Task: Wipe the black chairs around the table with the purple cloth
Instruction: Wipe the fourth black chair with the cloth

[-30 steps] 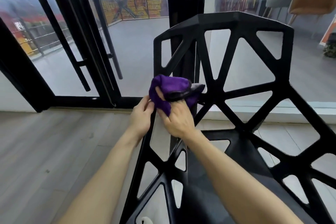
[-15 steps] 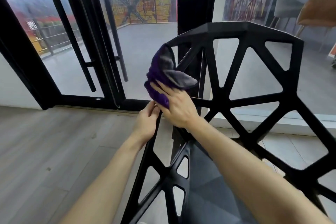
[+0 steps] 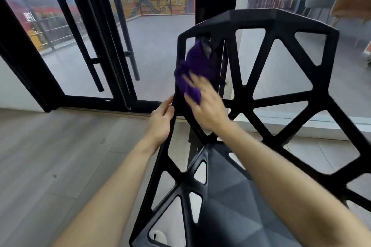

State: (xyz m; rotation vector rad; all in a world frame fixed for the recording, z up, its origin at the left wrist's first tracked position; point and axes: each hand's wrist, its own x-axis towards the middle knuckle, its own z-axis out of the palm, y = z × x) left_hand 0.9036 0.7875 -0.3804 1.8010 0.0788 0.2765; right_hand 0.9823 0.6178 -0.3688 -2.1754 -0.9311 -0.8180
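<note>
Black chair (image 3: 277, 104) with triangular cutouts; purple cloth (image 3: 195, 72), blurred, perhaps grey inside; grey wood-grain floor (image 3: 60, 156).

Head camera, looking forward-down, close over black chair (image 3: 261, 94)

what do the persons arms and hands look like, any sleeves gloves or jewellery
Both forearms are bare from the bottom edge of the picture up to the wrists, with no sleeves in view. The left hand and right hand wear no gloves, and no watch, bracelet or ring shows. The right hand is motion-blurred, so small details there cannot be told.
</note>
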